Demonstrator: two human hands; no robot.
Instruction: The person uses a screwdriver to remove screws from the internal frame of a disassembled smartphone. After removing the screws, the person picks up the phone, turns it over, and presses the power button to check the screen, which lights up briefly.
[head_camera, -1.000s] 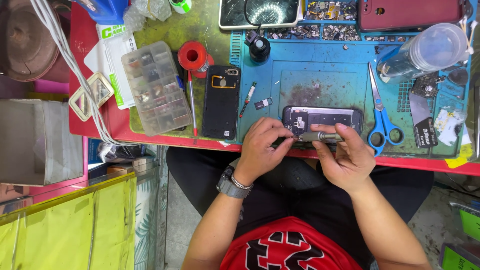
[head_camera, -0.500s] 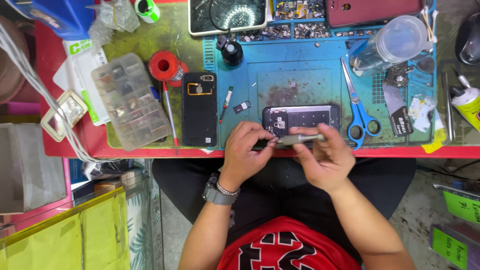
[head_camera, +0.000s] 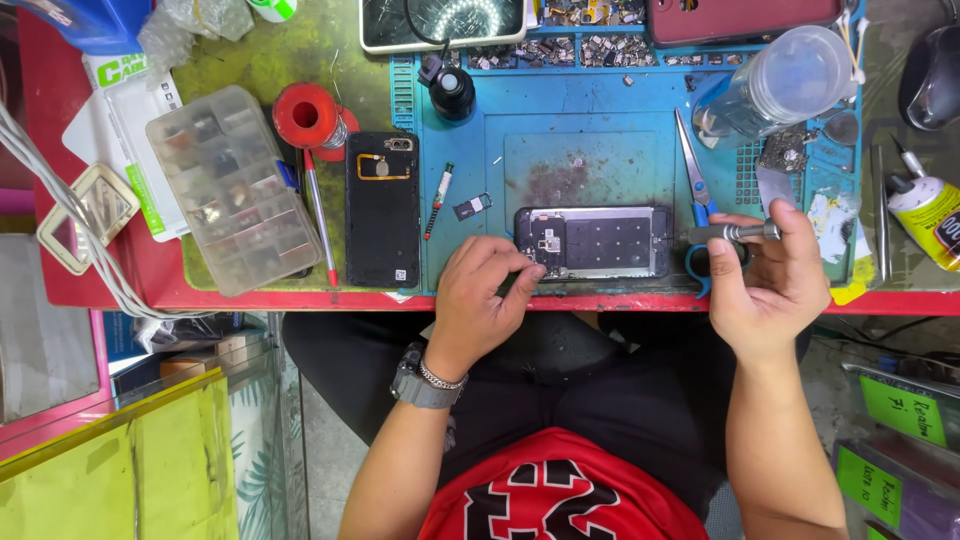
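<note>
An opened phone (head_camera: 600, 243) lies face down on the blue work mat (head_camera: 600, 120), its inner boards showing. My left hand (head_camera: 485, 300) pinches at the phone's left end near the front edge of the table. My right hand (head_camera: 765, 280) holds a small grey screwdriver (head_camera: 735, 233) level, to the right of the phone and above the blue-handled scissors (head_camera: 697, 195). A black phone back cover (head_camera: 382, 208) lies to the left of the mat.
A clear parts box (head_camera: 230, 190), a red solder spool (head_camera: 308, 115) and a red pen (head_camera: 320, 215) sit at left. A clear plastic jar (head_camera: 775, 85), a glue bottle (head_camera: 925, 205), a cracked screen (head_camera: 445, 22) and trays of small parts line the back.
My right hand has drawn the screwdriver away from the phone to the right. My left hand stays at the phone's left end. The camera has shifted left.
</note>
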